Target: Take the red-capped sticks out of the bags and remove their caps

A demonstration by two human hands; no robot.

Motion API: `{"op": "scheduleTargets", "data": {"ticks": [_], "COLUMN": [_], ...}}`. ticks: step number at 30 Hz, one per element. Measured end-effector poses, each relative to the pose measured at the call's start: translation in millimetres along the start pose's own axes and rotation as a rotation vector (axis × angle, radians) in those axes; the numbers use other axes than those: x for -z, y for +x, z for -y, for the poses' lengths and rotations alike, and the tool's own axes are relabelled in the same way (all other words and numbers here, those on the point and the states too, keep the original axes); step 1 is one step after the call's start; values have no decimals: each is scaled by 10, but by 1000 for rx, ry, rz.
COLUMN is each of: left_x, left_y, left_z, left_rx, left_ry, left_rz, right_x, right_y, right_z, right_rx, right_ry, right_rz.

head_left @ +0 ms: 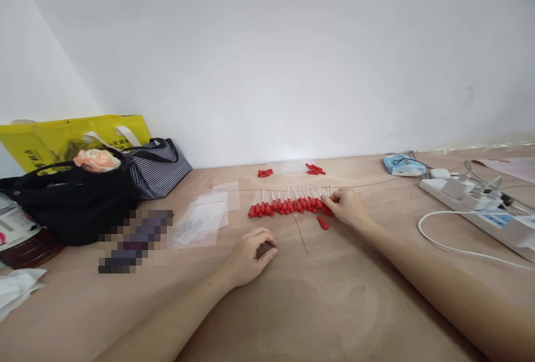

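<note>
Most of the work looks done: a long row of droppers (288, 204) lies on the bench (334, 295), thin clear tubes side by side, each capped with a matte red rubber bulb. The right hand (349, 208) rests with fingers drawn narrow on the end of the row nearest it; whether it pinches the last dropper I cannot tell. Just beside that hand, toward the left hand (251, 255), a loose red bulb (322, 223) and a bare tube (300, 233) lie apart, seemingly unjoined. Beyond the row sit small heaps of spare bulbs (315, 169). The left hand is curled almost closed on the smooth pale wood, nothing visible inside it
</note>
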State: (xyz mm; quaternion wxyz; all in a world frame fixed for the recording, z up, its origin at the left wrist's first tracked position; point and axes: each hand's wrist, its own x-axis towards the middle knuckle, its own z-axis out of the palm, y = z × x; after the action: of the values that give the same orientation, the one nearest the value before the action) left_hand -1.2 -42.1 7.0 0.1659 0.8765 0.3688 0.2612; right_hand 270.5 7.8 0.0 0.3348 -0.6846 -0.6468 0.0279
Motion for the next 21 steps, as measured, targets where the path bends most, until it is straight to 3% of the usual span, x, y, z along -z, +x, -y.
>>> {"op": "scheduleTargets", "data": {"ticks": [4, 7, 9, 13, 17, 21], "left_x": [-9, -22, -26, -19, -31, -97], "left_y": [0, -6, -14, -21, -9, 24], "left_z": [-7, 9, 25, 41, 37, 59], "left_rx": [-21, -42, -44, -112, -253, -314], "left_ry": [28, 76, 147, 373, 487, 402], "left_rz": [-15, -51, -144, -342, -318, -233], "right_x": [27, 48, 55, 29, -55, -119], "right_y": [-19, -66, -131, -327, -501, -577], "right_z": [11, 18, 58, 221, 342, 355], "right_rx": [-77, -32, 84, 445, 696, 769], "right_ry": [165, 346, 424, 424, 306, 245], "right_rz": [-11, -21, -28, -22, 33, 86]}}
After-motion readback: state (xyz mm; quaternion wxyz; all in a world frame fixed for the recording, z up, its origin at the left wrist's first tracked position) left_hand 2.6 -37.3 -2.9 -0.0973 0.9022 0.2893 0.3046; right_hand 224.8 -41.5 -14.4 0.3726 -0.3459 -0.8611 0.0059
